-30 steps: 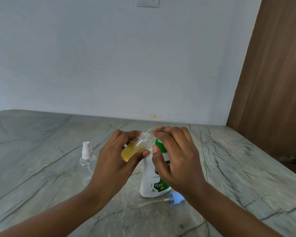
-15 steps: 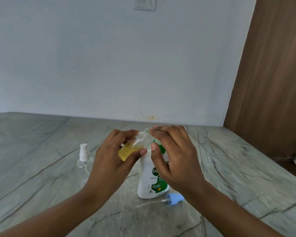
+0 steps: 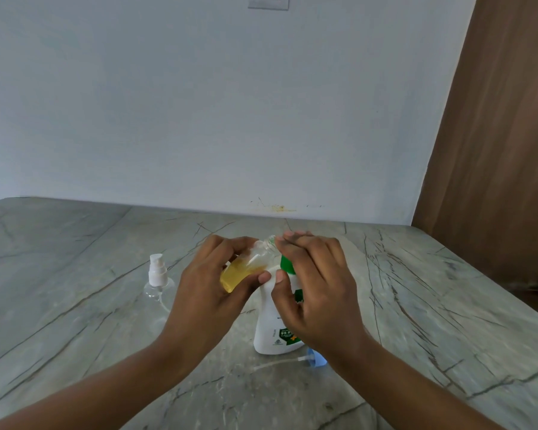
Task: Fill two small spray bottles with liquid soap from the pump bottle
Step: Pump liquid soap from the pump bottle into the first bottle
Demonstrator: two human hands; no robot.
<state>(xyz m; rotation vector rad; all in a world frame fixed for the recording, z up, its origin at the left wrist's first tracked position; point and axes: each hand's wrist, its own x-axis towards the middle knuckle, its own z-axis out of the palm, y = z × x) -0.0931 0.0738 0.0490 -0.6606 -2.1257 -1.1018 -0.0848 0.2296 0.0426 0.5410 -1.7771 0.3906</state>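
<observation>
Spray bottle (image 3: pixel 241 273) number one was up off the table, just left of the frame's centre. It was tipped so its open neck pointed up and to the right, right by the other hand's fingertips.

The left hand (image 3: pixel 210 290) sat at the end of a forearm running up from the lower left. Its fingers were wrapped over the far side of the little bottle and the thumb was clamped across the near side, so it was properly gripped. The right hand (image 3: pixel 319 293) was on a forearm from the lower right. Its fingers (image 3: pixel 295 243) were curled close together over the top of the pump bottle (image 3: pixel 269 324), thumb down the near side by the green pump head (image 3: pixel 287 264). Couldn't tell if the nozzle was actually touching the small bottle's mouth, since the fingers covered that bit.

Contents-wise, the held bottle had yellow liquid pooled in its lower end, with the upper part clear. The pump bottle was white with a green label, standing upright on the marble table (image 3: pixel 75 274), and you couldn't see inside it. The second spray bottle (image 3: pixel 158 282) stood at centre left, well apart from the hands, with a clear body and its white sprayer on. A blue sprayer top (image 3: pixel 316 360) with its dip tube lay on the table, just in front of the pump bottle.
</observation>
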